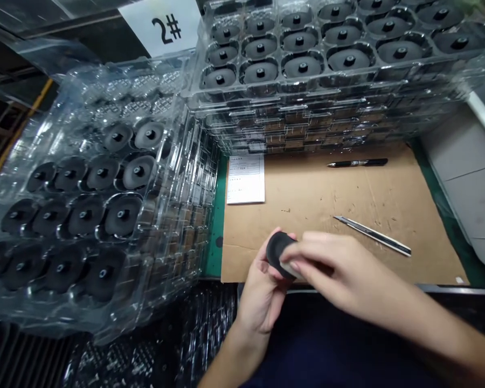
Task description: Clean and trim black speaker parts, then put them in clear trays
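Observation:
My left hand [261, 293] is closed around a black round disc-shaped part [276, 247], its face tilted up toward me. My right hand [331, 261] has its thumb and fingers pinched on a small pale wad [293, 270], pressed to the lower right edge of the disc. What the wad is made of cannot be made out. Both hands are over the near edge of a brown cardboard sheet [299, 199]. To their right a utility knife [374, 235] lies on the cardboard, blade pointing left.
Stacked clear plastic trays with black round parts stand at left [145, 215] and at the back [267, 102]. On the cardboard lie a printed paper slip [246, 188] and a black pen [358, 163]. A "2#" sign [161, 27] hangs behind; a white bin [464, 161] stands right.

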A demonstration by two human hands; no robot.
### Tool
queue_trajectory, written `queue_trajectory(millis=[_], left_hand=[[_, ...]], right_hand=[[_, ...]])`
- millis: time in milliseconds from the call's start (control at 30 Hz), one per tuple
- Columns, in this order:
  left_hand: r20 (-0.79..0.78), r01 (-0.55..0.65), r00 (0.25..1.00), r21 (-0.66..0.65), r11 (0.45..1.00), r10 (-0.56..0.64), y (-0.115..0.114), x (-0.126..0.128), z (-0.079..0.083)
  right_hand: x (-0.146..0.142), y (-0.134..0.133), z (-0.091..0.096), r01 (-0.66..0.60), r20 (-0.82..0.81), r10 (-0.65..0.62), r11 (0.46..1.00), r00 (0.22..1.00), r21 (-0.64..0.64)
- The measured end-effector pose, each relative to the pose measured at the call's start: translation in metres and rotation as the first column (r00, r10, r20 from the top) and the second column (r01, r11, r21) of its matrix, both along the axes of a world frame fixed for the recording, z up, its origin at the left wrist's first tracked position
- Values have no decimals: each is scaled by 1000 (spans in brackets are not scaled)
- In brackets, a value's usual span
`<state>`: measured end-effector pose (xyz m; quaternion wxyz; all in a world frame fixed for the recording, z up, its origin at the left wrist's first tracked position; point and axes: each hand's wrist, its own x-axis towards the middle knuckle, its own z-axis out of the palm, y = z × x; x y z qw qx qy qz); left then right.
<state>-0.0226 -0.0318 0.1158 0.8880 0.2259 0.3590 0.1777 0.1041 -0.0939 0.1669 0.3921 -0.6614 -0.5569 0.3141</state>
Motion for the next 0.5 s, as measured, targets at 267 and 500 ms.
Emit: queue_trajectory(millis=[267,500], left_hand=[[37,32,999,30,999,-33,7,-1,11],[27,121,992,47,991,-123,13,1,18]], right_hand=[[-3,-8,3,-2,-96,9,997,995,79],[-3,-10,11,64,-45,-54,959,998,277]])
